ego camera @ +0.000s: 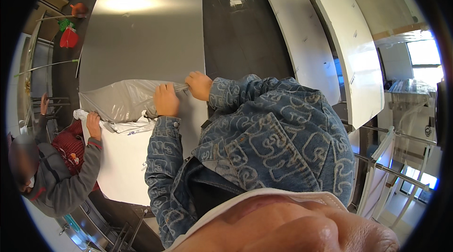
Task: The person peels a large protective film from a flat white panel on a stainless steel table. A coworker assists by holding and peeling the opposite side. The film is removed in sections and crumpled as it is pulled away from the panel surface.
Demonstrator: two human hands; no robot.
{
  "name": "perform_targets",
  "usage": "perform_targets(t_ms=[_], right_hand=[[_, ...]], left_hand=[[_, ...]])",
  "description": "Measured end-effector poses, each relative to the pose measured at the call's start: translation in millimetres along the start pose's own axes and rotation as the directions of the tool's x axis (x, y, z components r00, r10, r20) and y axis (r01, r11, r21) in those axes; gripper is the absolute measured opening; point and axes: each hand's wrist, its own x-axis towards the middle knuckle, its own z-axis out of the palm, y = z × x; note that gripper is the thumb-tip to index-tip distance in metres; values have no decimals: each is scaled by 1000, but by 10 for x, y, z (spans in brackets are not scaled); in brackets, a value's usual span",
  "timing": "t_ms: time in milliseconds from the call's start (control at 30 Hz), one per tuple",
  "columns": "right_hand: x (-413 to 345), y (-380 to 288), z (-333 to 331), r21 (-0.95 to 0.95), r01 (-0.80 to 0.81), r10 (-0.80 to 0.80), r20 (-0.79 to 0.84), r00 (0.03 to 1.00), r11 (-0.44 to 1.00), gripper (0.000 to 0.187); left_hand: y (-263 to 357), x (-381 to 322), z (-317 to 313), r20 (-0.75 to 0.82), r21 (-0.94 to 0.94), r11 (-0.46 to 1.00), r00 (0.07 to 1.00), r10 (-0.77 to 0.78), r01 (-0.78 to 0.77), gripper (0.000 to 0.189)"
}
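A long, flat grey panel (141, 47) stretches away before me. A crumpled sheet of protective plastic film (120, 100) lies across its near part, grey on the side facing up, with a white edge bunched along it. Between the fingers of my left hand (167, 100), the film is gripped near the panel's middle. My right hand (199, 85) pinches the film's gathered corner at the panel's right edge. Smooth white film bearing print (120, 167) covers the nearest left part, while grey surface shows beside my left sleeve.
At the left edge, a co-worker's hand (93, 124) touches the white film. White panels (300, 29) stand to the right across the dark floor (240, 36). A red bucket (69, 38) and sticks are at far left. Metal rails (400, 172) run at lower right.
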Motion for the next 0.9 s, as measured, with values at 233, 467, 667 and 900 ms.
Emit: perform_targets(t_ms=[233,467,667,900], right_hand=[[36,-54,109,-90,28,-32,-40,999,996,21],[127,-85,106,-140,16,1,123,992,990,27],[184,-94,139,-152,-3,33,198,980,988,24],[182,-101,144,-167,-61,95,204,974,984,24]], left_hand=[[-70,-92,74,129,-70,997,992,-8,17,21],[-97,-82,149,85,-133,989,995,-45,56,24],[-156,-67,197,126,-113,992,991,-42,56,15],[-160,-57,190,52,-84,996,999,-12,16,6]])
